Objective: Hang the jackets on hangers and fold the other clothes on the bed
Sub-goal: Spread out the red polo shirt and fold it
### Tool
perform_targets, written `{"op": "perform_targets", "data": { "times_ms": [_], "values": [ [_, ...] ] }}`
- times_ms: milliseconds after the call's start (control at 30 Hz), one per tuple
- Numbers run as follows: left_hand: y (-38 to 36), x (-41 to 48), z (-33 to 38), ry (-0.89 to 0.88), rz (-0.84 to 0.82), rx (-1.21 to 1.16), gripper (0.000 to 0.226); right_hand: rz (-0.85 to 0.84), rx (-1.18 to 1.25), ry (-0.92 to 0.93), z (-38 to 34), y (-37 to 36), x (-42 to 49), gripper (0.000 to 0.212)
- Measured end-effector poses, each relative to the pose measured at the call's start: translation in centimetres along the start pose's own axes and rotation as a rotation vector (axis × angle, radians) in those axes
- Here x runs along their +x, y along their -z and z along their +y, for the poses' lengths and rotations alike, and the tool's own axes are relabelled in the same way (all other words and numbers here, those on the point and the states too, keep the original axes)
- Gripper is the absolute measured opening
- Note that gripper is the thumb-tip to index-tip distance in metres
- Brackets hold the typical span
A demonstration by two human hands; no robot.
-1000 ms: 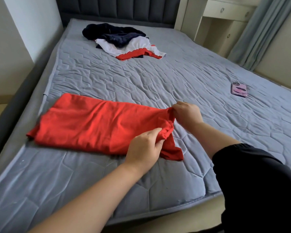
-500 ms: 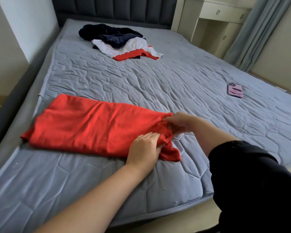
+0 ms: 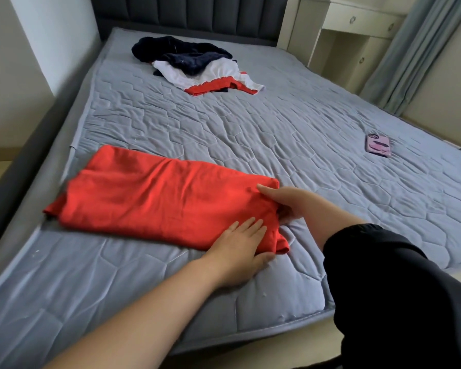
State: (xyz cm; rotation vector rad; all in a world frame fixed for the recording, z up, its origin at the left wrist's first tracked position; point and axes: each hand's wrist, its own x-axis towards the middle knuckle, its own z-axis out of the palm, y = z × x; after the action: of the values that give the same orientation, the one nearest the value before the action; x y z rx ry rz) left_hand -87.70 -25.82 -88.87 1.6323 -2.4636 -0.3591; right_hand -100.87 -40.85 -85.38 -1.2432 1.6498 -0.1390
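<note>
red garment (image 3: 157, 201) folded on bed (image 3: 277, 134), near-left corner. left hand (image 3: 240, 249) flat, fingers straight, pressing its near edge. right hand (image 3: 288, 203) pinches its right end, thumb on top. clothes pile (image 3: 197, 65) by headboard (image 3: 186, 12); pink phone (image 3: 378, 145) far right, well apart.

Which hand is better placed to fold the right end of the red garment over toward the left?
Probably the right hand: it pinches that end of the red garment, thumb on top. The left hand lies flat on the cloth, pressing it down.
</note>
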Motion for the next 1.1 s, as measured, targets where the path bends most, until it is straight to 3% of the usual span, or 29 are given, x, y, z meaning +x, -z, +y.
{"op": "perform_targets", "data": {
  "times_ms": [67, 133, 267, 400, 467, 533, 600, 667, 700, 767, 867, 967, 1033, 1100],
  "values": [
    [0.9, -0.1, -1.2, 0.005, 0.077, -0.072, 0.056, -0.132, 0.041, -0.056, 0.0, 0.0, -0.2, 0.047],
    [1.5, -0.2, -2.9, 0.096, 0.158, 0.006, 0.051, -0.081, 0.098, -0.063, -0.4, 0.2, 0.0, 0.034],
    [2.3, -0.6, -5.6, 0.248, 0.085, 0.121, 0.053, 0.394, 0.029, 0.091, -1.1, -0.6, 0.9, 0.033],
    [3.1, -1.6, -7.7, 0.216, 0.076, 0.078, 0.052, 0.705, -0.51, 0.16, -1.2, -3.4, 0.2, 0.049],
    [3.8, -2.1, -9.6, 0.311, 0.138, 0.124, 0.053, 0.832, -0.72, 0.32, -2.3, -4.3, -0.2, 0.053],
    [4.4, -2.7, -11.9, 0.438, 0.136, 0.161, 0.053, 0.797, -0.721, 0.498, -4.3, -5.9, -0.7, 0.051],
    [4.7, -3.7, -14.6, 0.523, 0.091, 0.181, 0.055, 0.654, -0.625, 0.661, -6.0, -8.5, -1.3, 0.051],
    [4.7, -5.4, -17.6, 0.606, 0.078, 0.208, 0.057, 0.509, -0.748, 0.802, -5.9, -11.1, -1.3, 0.059],
    [4.8, -6.4, -19.1, 0.664, 0.088, 0.217, 0.058, 0.445, -0.867, 0.784, -5.2, -12.0, -1.0, 0.063],
    [5.0, -8.2, -21.7, 0.811, 0.119, 0.196, 0.059, 0.387, -0.972, 0.547, -3.6, -12.6, -0.2, 0.07],
    [5.8, -9.5, -24.0, 1.001, 0.185, 0.018, 0.06, 0.464, -0.813, 0.357, -4.0, -13.6, 0.1, 0.073],
    [6.7, -9.8, -24.6, 1.078, 0.396, -0.129, 0.065, 0.528, -0.694, 0.565, -5.9, -15.7, -0.4, 0.068],
    [7.2, -10.0, -24.8, 1.11, 0.523, -0.263, 0.068, 0.435, -0.756, 0.769, -6.2, -17.1, -0.8, 0.065],
    [7.6, -10.2, -25.0, 1.068, 0.572, -0.424, 0.061, 0.345, -0.815, 0.824, -6.4, -17.9, -0.9, 0.062]
  ]
}}
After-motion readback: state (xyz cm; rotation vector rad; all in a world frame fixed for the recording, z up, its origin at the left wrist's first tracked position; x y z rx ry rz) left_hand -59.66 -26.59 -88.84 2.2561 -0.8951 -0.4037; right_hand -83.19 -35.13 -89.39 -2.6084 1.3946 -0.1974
